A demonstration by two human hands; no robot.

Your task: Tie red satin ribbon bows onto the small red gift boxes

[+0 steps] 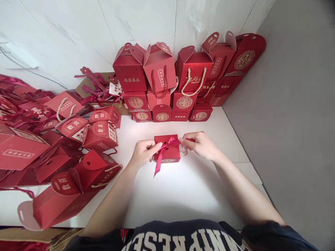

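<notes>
A small red gift box (174,152) stands on the white table before me, with a gold cord at its side. Across its top runs a crimson ribbon (162,157), knotted near the middle, one tail hanging down the front. My left hand (145,151) is closed at the box's left side, its thumb and fingers pinching the ribbon beside the knot. On the right, my right hand (199,143) pinches the ribbon's other end and draws it out to the side of the box.
Stacked red gift boxes (159,83) line the wall at the back. More red boxes (101,136) crowd the left side, around an open cardboard carton (125,109) of ribbons and tags. A grey panel (293,104) borders the white table (188,198) on the right.
</notes>
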